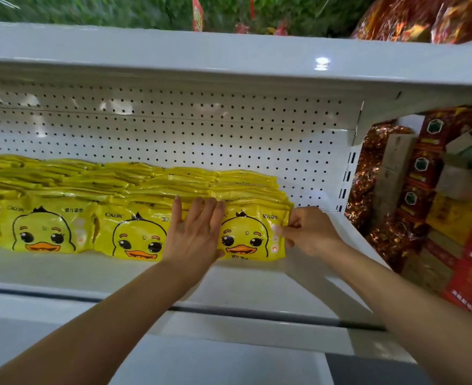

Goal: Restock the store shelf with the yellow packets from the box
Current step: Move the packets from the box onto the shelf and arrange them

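Yellow packets with a duck face stand in several rows on the white store shelf (pixel 229 279). The rightmost front packet (pixel 250 234) is between my hands. My left hand (pixel 194 234) lies flat with straight fingers against its left side and the neighbouring packet (pixel 134 234). My right hand (pixel 309 232) pinches that rightmost packet's right edge with curled fingers. More packets (pixel 118 179) are stacked behind, back to the pegboard wall. The box is not in view.
A white upper shelf (pixel 229 56) overhangs the row. Bare shelf floor lies right of the packets up to the side upright (pixel 348 173). Red and gold packaged goods (pixel 429 207) fill the neighbouring bay on the right. A lower shelf edge (pixel 229 315) runs under my arms.
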